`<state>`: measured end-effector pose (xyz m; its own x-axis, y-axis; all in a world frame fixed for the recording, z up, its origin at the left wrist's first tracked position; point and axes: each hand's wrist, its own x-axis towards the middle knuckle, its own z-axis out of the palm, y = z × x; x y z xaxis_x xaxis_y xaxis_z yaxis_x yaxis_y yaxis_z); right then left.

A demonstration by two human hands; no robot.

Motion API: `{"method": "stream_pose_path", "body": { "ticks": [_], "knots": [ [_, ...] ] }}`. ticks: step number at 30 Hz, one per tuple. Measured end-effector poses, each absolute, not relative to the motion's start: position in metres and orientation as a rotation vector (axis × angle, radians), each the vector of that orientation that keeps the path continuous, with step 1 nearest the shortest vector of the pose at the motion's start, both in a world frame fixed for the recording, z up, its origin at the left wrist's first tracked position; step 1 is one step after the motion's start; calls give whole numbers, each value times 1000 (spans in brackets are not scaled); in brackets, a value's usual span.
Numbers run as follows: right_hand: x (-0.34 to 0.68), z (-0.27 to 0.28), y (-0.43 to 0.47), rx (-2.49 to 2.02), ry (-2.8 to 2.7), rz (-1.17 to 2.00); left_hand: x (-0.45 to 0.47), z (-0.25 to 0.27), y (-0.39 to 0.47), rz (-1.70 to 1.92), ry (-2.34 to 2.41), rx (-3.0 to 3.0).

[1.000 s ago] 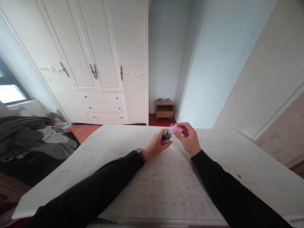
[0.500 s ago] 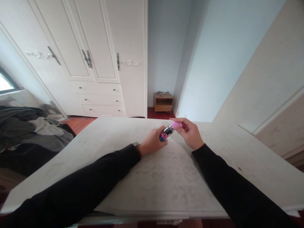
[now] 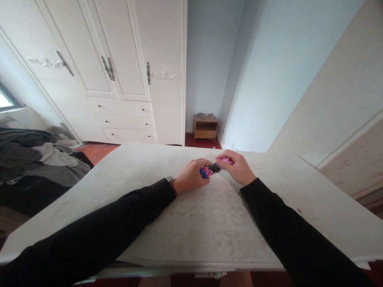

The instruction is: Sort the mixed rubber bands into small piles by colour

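Note:
A small elongated object, pink at one end, black and silver in the middle and pink and blue at the other, is held between both hands above the table. I cannot tell its exact kind. My left hand is closed around the pink-and-blue end. The fingers and thumb of my right hand grip the pink end. Parts of both ends are hidden behind my fingers.
Under my forearms lies a pale, smudged tabletop. A white wardrobe with drawers stands beyond it. There is a small wooden nightstand in the corner. Grey and dark clothes are piled at the left.
The object has turned to lie flatter, and its black middle now faces me. My right hand has lowered slightly and closed more over the pink end. The left keeps its hold.

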<state>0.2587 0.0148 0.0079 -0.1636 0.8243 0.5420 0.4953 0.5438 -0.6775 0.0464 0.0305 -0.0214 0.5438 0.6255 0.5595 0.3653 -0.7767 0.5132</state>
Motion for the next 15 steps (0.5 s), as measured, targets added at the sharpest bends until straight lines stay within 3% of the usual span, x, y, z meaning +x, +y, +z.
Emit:
{"method": "stream_pose_path", "body": {
  "ticks": [5, 15],
  "knots": [
    [251, 9, 12, -1149, -1858, 313, 47, -21, 29, 1122, 887, 2432],
    [258, 9, 14, -1167, -1857, 394, 47, -21, 30, 1324, 859, 2260]
  ]
}}
